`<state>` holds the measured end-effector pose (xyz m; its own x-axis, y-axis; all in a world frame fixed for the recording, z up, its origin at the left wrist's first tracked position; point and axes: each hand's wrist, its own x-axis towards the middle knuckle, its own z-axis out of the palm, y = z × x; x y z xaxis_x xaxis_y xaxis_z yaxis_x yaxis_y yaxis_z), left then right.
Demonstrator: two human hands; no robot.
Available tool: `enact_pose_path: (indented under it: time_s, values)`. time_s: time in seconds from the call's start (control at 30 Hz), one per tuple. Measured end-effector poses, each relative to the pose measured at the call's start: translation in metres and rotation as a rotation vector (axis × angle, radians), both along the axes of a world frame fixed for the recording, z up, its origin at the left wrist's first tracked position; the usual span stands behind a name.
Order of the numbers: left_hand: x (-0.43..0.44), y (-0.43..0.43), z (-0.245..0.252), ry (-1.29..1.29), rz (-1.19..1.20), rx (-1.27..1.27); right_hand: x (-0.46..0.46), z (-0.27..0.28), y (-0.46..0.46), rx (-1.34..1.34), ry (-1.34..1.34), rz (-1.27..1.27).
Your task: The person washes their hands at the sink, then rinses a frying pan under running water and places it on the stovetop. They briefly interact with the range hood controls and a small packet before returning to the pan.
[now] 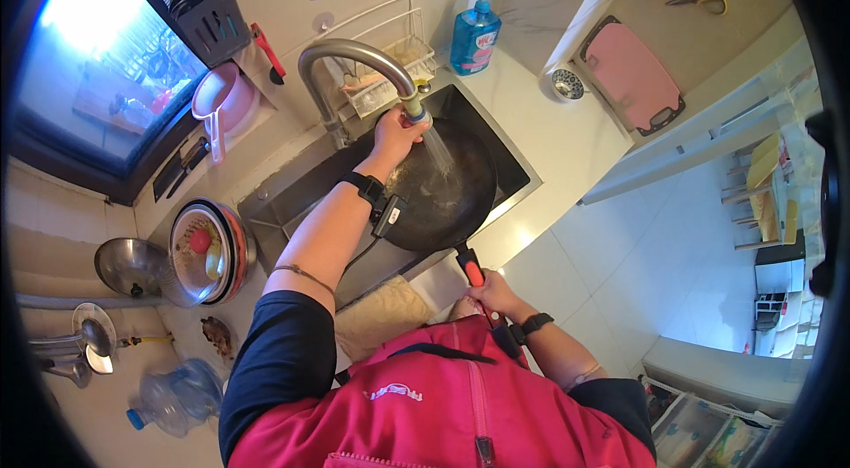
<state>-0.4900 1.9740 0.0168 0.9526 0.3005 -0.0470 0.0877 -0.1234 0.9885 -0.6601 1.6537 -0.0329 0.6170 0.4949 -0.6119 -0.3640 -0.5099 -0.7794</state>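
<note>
A dark wok (435, 215) is held over the stainless steel sink (292, 202), tilted so its inside faces up. My right hand (497, 295) grips its black and red handle (471, 267) close to my body. Up at the tap, my left hand (397, 136) has its fingers around the nozzle (417, 111) at the end of the curved metal faucet (352, 49). Water (438, 152) sprays from the nozzle into the wok and wets its surface. A strapped device (385, 212) sits on my left wrist, partly in front of the wok.
A blue dish soap pump bottle (475, 36) stands behind the sink's right corner. A wire rack (392, 73) hangs behind the faucet. Nested bowls and a colander (206, 252) sit left of the sink. A beige towel (382, 318) lies at the front edge. Knives (182, 166) rest near the window.
</note>
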Motion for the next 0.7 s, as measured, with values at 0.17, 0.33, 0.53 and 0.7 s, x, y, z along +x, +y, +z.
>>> enact_pose_path:
  time_s: [0.17, 0.33, 0.53, 0.7]
  values:
    - [-0.027, 0.009, 0.010, 0.059, 0.066, 0.139, 0.021, 0.005, -0.020, -0.205, -0.143, -0.028]
    - [-0.083, 0.036, 0.001, 0.104, 0.135, -0.112, 0.058, 0.032, -0.048, -0.541, -0.555, 0.092]
    - [-0.202, 0.060, -0.044, 0.072, 0.398, -0.253, 0.090, 0.066, -0.088, -0.973, -0.955, 0.263]
    - [-0.306, 0.080, -0.071, 0.144, 0.758, -0.278, 0.098, 0.070, -0.103, -0.997, -0.996, 0.164]
